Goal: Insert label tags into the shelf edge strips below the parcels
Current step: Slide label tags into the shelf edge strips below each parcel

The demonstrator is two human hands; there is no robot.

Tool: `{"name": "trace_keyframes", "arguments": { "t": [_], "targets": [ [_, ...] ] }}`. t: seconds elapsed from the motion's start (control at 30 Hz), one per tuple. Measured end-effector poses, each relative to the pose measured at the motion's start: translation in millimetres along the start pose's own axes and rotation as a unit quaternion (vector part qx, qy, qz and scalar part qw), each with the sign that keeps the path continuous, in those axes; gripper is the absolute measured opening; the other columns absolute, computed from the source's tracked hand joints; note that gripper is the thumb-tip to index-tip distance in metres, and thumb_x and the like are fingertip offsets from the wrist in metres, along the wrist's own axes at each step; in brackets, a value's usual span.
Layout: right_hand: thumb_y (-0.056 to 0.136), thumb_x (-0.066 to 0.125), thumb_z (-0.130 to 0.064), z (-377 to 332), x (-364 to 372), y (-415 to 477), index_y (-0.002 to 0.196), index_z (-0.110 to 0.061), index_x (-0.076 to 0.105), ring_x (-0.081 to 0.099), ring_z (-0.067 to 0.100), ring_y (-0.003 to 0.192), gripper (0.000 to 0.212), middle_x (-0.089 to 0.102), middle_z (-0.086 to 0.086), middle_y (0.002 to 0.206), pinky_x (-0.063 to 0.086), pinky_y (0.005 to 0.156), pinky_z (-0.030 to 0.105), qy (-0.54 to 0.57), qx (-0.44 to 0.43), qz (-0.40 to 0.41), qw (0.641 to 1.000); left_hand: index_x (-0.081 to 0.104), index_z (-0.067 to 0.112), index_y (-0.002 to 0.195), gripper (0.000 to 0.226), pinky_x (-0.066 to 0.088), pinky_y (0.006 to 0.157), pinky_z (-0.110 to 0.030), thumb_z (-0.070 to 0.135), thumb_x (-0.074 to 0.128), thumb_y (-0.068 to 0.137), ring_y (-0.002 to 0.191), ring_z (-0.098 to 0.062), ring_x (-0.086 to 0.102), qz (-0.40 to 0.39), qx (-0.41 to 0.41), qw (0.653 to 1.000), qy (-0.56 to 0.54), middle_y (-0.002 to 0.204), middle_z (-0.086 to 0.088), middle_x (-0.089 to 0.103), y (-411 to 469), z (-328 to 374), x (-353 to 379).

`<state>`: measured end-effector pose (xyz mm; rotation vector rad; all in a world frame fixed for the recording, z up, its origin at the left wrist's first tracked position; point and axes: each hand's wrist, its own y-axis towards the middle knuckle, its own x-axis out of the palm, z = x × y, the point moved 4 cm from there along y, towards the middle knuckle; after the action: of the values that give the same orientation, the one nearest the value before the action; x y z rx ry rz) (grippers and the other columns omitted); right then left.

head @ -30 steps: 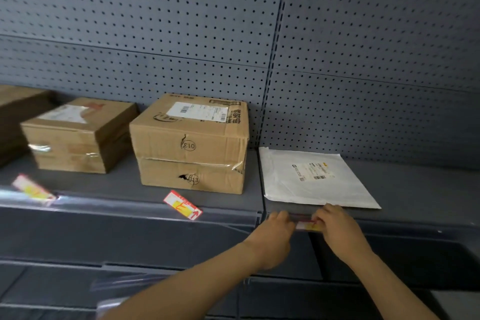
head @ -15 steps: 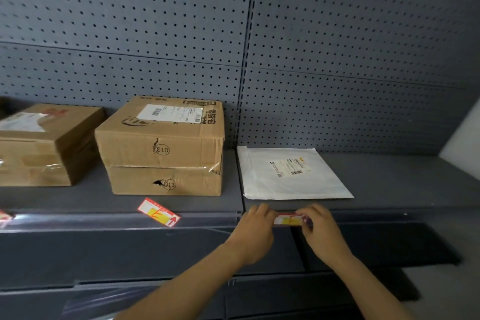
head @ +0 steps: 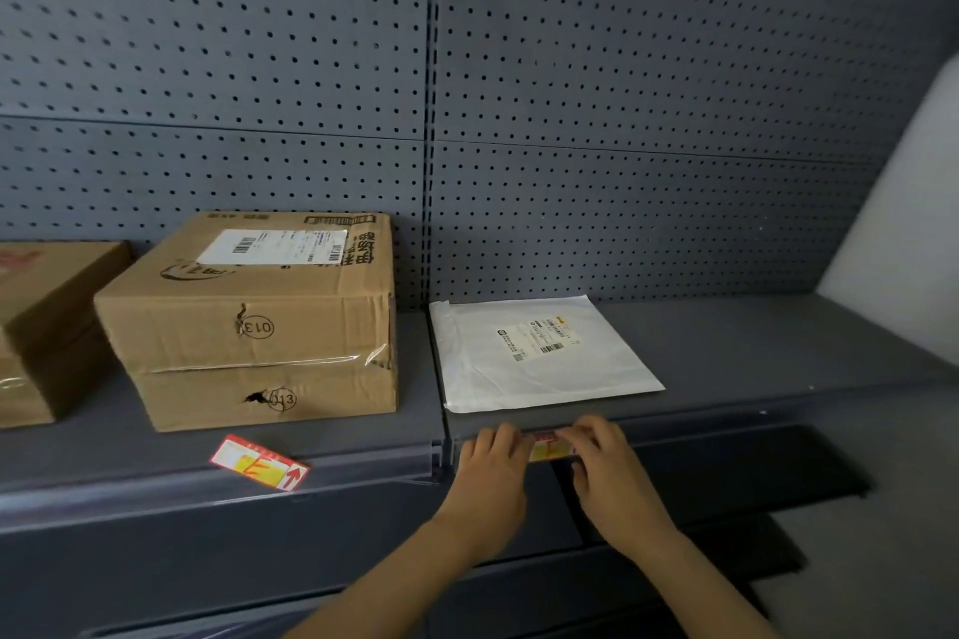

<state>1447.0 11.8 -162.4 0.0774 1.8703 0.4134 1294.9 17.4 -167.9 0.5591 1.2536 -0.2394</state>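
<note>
Below the white mailer (head: pixel 488 368), left hand (head: pixel 490 470) and right hand (head: pixel 612 472) pinch one label tag (head: pixel 549 449).

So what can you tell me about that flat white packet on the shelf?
The flat white plastic mailer bag is square, thin, glossy and slightly wrinkled. It lies flat on the dark grey metal shelf, front edge near the lip. A printed shipping label with barcodes is stuck on top, askew. Nothing rests on it; the brown cardboard box stands apart to its left. Below its front edge, the left hand and right hand hold a red and yellow label tag without touching it.
</note>
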Motion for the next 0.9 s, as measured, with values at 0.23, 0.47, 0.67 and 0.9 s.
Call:
{"name": "trace_keyframes", "arguments": {
  "t": [0.23, 0.47, 0.67, 0.9],
  "targets": [
    [0.078, 0.066, -0.006, 7, 3, -2, 0.125, -0.020, 0.056, 0.050, 0.017, 0.117, 0.050, 0.051, 0.000, 0.128, 0.047, 0.097, 0.031, -0.042, 0.040, 0.013, 0.998, 0.033, 0.016, 0.142, 0.061, 0.027, 0.103, -0.037, 0.008, 0.045, 0.083, 0.119, -0.026, 0.035, 0.014, 0.007, 1.000, 0.000, 0.134, -0.007, 0.035, 6, 9, 1],
    [0.073, 0.070, -0.003, 10, 3, -5, 0.123, -0.018, 0.058, 0.052, 0.019, 0.118, 0.054, 0.055, 0.002, 0.126, 0.048, 0.097, 0.033, -0.058, 0.061, 0.021, 0.996, 0.039, 0.011, 0.136, 0.054, 0.029, 0.100, -0.038, 0.005, 0.044, 0.082, 0.115, -0.029, 0.037, 0.001, 0.003, 1.000, 0.006, 0.131, -0.010, 0.037, 18, 18, 1],
    [0.061, 0.079, -0.003, 10, 4, -10, 0.124, -0.020, 0.059, 0.048, 0.023, 0.124, 0.068, 0.051, 0.004, 0.133, 0.046, 0.100, 0.036, -0.080, 0.080, 0.001, 0.994, 0.034, 0.012, 0.139, 0.058, 0.028, 0.102, -0.037, 0.005, 0.045, 0.082, 0.118, -0.028, 0.035, 0.005, 0.009, 1.000, 0.016, 0.133, -0.009, 0.034, 16, 16, 3],
    [0.033, 0.085, -0.005, 5, 8, -19, 0.124, -0.016, 0.060, 0.058, 0.024, 0.113, 0.094, 0.061, 0.003, 0.121, 0.041, 0.099, 0.038, -0.141, 0.074, -0.029, 0.987, 0.033, 0.011, 0.139, 0.059, 0.026, 0.106, -0.039, 0.007, 0.047, 0.082, 0.120, -0.029, 0.034, -0.016, -0.006, 0.999, 0.037, 0.134, -0.010, 0.033, 17, 21, 2]
  ]
}}
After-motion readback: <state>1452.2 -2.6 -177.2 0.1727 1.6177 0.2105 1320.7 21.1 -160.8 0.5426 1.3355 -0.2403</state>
